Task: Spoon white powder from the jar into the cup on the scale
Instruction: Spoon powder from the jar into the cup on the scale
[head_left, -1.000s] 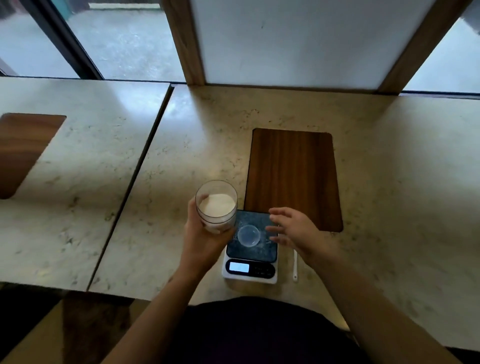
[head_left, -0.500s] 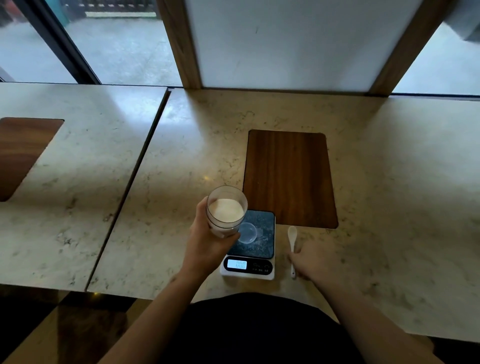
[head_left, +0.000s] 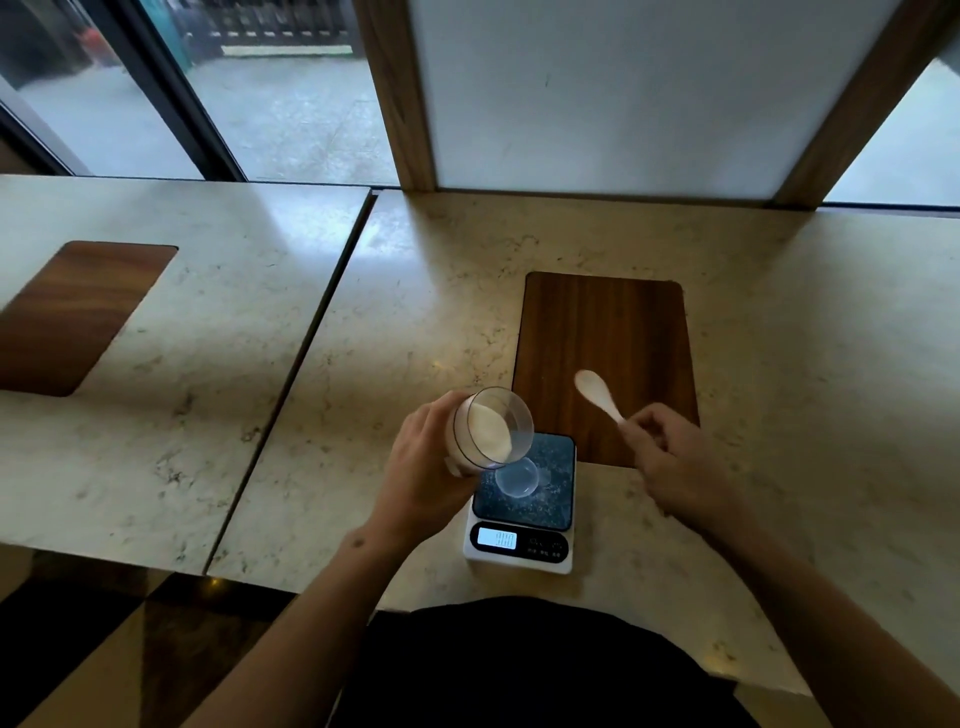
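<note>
Wide stone counter fills the view, with a dark wood inlay set into it at the far side of the work. At the near edge of that inlay sits the scale, display lit, digits too blurred to read. Left hand is wrapped around the jar, held off the counter and tipped so its mouth leans right, over the scale. White powder is banked up against the low side, close to the lip. Right hand is closed on the handle end of the spoon, bowl pointing away over the inlay, well clear of the jar. The bowl looks empty from here. And there is the little clear cup on the platter, just under the jar's rim.

Risks now! That tilt is the worry: a touch more lean and powder would slide out in a rush, straight over cup and platter. The cup looks light too; a knock from jar or spoon could shift or tip it and spoil the reading.

Hard to call: whether the cup holds any powder at all, it is transparent and partly covered by the jar. The jar's base is hidden in the palm.
</note>
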